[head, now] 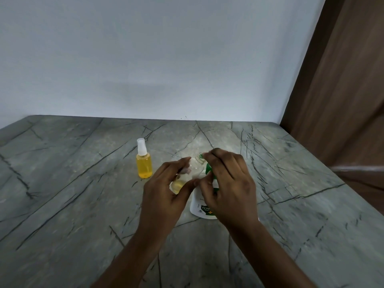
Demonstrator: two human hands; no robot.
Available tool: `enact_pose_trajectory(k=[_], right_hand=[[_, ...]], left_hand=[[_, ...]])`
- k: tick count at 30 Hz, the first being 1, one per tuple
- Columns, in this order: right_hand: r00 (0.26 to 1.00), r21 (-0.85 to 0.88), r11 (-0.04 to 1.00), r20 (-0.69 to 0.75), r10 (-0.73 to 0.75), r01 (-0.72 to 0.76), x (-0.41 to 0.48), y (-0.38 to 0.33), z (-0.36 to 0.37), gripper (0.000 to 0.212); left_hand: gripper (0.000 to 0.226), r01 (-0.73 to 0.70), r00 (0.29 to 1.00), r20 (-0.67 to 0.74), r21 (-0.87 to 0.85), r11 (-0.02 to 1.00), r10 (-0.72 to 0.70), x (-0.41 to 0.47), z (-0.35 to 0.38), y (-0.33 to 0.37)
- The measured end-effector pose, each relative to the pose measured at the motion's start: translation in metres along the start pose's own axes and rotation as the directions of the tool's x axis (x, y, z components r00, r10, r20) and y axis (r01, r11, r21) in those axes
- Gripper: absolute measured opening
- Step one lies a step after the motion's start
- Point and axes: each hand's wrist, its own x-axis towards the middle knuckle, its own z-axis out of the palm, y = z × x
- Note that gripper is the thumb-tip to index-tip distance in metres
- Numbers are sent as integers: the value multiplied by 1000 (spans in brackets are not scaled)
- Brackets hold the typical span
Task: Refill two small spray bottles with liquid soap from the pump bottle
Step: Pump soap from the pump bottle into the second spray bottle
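The pump bottle (202, 206), white with a green label, stands on the grey veined surface (62, 204) nearest the person, largely hidden behind the right hand (226, 183). That hand sits over its top, fingers curled down onto what looks like the green pump head; it appears to be pressing or steadying the nozzle, though the exact contact is blurred and I cannot tell how firmly the grip is closed.

Just left of it, the left hand (166, 190) holds 1 small spray bottle (188, 173) off the surface, grip closed around its clear body with thumb on the near side and fingers on the far side. This bottle is tilted, its uncapped neck leaning right toward the pump spout, likely so that soap drops straight into the narrow opening. Only a little yellow liquid lies in its low end, so filling seems barely begun.

Farther back and left, apart from both hands, the other spray bottle (143, 161) stands upright with its white sprayer on, nearly full of yellow liquid. Judging by that, it is finished and parked clear of the work.

Behind the surface rises a plain pale wall (166, 59).
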Motion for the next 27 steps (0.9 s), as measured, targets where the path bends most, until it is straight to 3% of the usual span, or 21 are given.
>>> enact_pose_trajectory(k=[18, 27], right_hand=[[998, -88, 994, 23, -65, 67, -6, 0, 3, 35], [997, -40, 997, 32, -66, 67, -11, 2, 7, 39]], left_hand=[[40, -3, 1000, -2, -21, 1000, 3, -2, 3, -2], [41, -5, 1000, 0, -1, 1000, 5, -3, 4, -2]])
